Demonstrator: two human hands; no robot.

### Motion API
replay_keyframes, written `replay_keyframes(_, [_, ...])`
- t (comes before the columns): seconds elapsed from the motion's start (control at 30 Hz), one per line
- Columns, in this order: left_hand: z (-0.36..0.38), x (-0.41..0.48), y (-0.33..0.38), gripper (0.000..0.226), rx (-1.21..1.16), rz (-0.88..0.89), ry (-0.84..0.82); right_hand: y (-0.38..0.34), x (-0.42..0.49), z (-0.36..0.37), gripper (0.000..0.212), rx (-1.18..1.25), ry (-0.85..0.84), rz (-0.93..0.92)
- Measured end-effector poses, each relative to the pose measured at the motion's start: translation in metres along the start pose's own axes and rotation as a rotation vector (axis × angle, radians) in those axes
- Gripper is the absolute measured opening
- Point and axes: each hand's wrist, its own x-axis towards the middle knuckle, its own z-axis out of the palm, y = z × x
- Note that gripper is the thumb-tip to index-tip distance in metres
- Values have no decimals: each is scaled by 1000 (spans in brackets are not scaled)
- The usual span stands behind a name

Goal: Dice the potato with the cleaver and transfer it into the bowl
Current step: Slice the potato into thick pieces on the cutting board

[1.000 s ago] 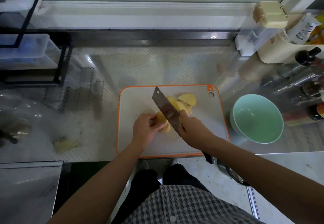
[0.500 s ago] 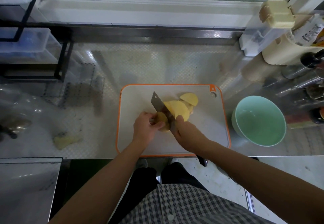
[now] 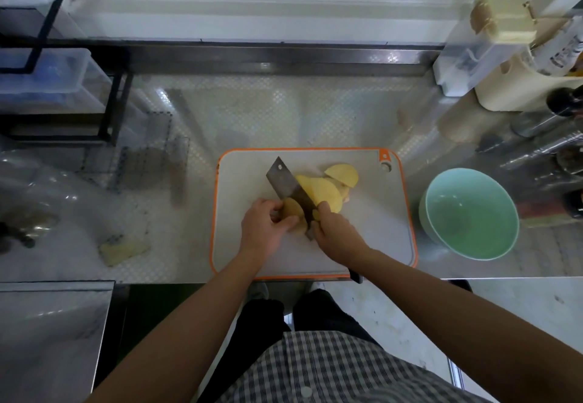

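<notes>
On the white, orange-rimmed cutting board [image 3: 372, 238] lies a peeled yellow potato. My left hand [image 3: 263, 229] holds the uncut potato piece [image 3: 291, 208] down on the board. My right hand [image 3: 339, 232] grips the handle of the cleaver [image 3: 288, 186], whose dark blade stands edge-down between that piece and the cut slices [image 3: 325, 193]. Another slice [image 3: 344, 173] rests behind them. An empty mint-green bowl [image 3: 471, 213] stands right of the board.
A potato scrap [image 3: 123, 249] lies on the steel counter left of the board. A black rack with clear bins [image 3: 56, 87] stands far left. Bottles and containers [image 3: 536, 93] crowd the right back corner. The counter edge runs just below the board.
The cleaver came down from a raised tilt and now sits low against the potato. More slices lean to the right of the blade. My left hand stayed on the piece.
</notes>
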Motion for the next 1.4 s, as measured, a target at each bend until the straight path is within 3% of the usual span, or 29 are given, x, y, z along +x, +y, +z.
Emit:
replay_keyframes(0.17, [0, -2, -3, 42, -37, -8, -3, 1, -14, -31, 8, 102, 121, -59])
replay_keyframes(0.33, [1, -3, -4, 40, -66, -6, 4, 1, -37, -42, 7, -31, 95, -160])
replay_keyframes(0.9, [1, -2, -4, 41, -13, 22, 4, -23, -10, -24, 17, -2, 62, -81])
replay_keyframes(1.1, [3, 0, -6, 42, -14, -3, 4, -7, -35, -20, 11, -91, 21, -83])
replay_keyframes(1.4, [4, 0, -3, 41, -18, -21, 24, -16, 8, 15, 18, -75, 1, -19])
